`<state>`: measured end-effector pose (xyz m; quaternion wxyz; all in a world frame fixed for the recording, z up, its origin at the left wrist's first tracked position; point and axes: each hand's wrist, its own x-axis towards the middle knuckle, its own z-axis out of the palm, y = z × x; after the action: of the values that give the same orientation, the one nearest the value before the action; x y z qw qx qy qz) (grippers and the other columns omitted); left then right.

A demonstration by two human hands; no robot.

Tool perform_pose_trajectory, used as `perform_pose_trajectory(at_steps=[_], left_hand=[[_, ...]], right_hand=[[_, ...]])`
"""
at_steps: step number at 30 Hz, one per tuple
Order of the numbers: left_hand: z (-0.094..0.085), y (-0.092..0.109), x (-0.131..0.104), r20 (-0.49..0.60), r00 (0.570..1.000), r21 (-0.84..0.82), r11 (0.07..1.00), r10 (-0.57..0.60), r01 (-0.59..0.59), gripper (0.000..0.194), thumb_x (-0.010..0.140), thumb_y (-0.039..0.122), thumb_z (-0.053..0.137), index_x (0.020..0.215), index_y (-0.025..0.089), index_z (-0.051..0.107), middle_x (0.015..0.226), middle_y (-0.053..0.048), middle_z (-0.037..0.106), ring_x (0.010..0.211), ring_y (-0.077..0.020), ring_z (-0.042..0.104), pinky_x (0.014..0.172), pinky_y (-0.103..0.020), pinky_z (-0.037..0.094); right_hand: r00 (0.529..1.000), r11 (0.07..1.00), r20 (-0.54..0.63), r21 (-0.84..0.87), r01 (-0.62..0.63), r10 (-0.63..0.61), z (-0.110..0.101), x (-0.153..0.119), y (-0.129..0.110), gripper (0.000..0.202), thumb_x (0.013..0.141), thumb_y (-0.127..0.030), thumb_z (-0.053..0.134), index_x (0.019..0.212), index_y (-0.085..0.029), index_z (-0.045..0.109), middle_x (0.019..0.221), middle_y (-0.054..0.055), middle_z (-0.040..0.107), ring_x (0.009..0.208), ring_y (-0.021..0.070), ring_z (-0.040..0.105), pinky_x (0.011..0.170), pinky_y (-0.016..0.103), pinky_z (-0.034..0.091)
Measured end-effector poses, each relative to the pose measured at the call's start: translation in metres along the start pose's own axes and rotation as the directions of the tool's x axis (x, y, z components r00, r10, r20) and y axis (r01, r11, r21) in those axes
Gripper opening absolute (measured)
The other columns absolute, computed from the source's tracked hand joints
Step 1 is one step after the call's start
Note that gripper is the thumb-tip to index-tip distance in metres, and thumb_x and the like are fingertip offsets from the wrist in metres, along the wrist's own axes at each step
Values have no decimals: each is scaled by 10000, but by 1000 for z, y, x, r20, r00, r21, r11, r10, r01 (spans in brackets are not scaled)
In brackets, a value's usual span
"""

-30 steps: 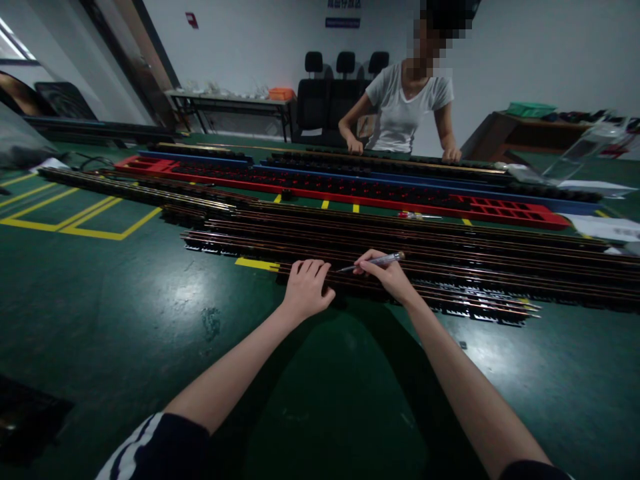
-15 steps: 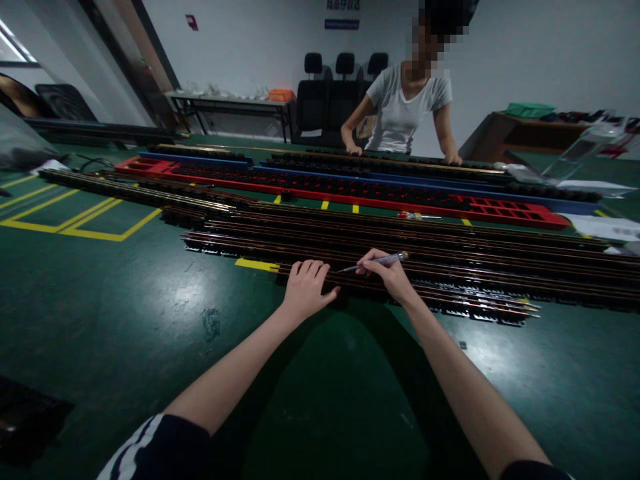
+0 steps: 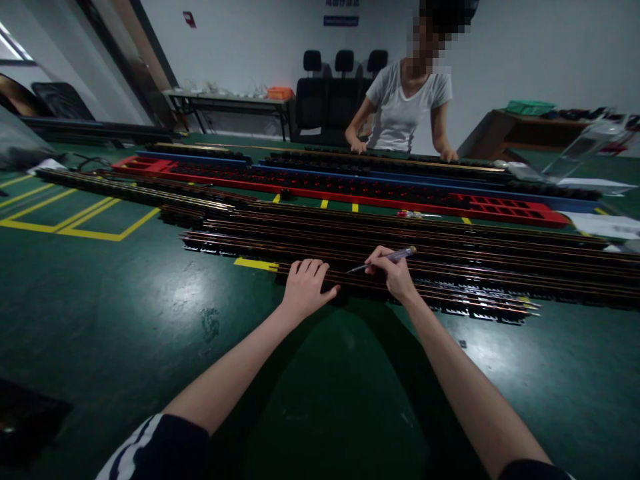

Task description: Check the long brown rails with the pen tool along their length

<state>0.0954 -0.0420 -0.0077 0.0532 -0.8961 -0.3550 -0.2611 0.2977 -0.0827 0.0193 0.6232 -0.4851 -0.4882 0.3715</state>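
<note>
My left hand (image 3: 306, 288) lies over the nearest black strip with copper-coloured rods (image 3: 340, 275), its fingers stretched across the strip and its thumb apart from them. My right hand (image 3: 395, 273) is closed around a small screwdriver (image 3: 400, 255) with a clear, purplish handle. The thin shaft slants down to the left, its tip at the rods a short way right of my left hand. Whether the tip touches a rod, I cannot tell. Several more such strips (image 3: 450, 250) lie side by side just beyond both hands.
Beyond the strips lies a long red tray (image 3: 350, 193) with black parts, and behind it a blue rail (image 3: 410, 181). Another screwdriver (image 3: 417, 215) rests near the tray. A person (image 3: 410, 110) in a white shirt stands across the green table (image 3: 150, 300). A clear bottle (image 3: 583, 150) leans at right.
My right hand and the screwdriver have shifted slightly right along the rods, away from my left hand, which stays in place. The other person's hands have moved a little.
</note>
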Motion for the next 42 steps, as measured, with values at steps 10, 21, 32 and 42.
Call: perform_pose_trajectory(at_steps=[10,21,32,42], left_hand=[[1,0,0,-4,1000,6,1000,0,0,374,829,425,536,1057,142,623,1055,-113,662,1000,-270,567,882,-427,394],[1,0,-1,-2,1000,10,1000,4,-4,379,827,421,538,1060,133,620,1055,-111,661,1004,-271,567,882,-428,395],[1,0,0,4,1000,0,1000,1,-1,384,830,426,532,1064,135,619,1066,-114,658,1014,-272,564,890,-430,395],[-1,1,0,25,1000,-11,1000,-9,9,380,835,426,528,1073,144,620,1077,-119,655,1020,-277,561,891,-438,397]], right_hand=[[991,1000,-128,11,23,-22,0,1,2,131,597,-219,537,481,-178,579,420,-13,527,379,100,456,384,221,296],[988,999,-155,28,30,-25,0,2,3,131,588,-201,526,463,-180,559,424,-17,507,375,95,438,374,220,283],[983,999,-182,41,34,-26,1,0,2,131,574,-203,528,448,-179,552,416,-20,494,364,89,431,371,217,267],[979,998,-195,-30,55,-60,4,-2,-2,144,587,-210,508,446,-191,529,413,-19,470,373,99,405,375,231,278]])
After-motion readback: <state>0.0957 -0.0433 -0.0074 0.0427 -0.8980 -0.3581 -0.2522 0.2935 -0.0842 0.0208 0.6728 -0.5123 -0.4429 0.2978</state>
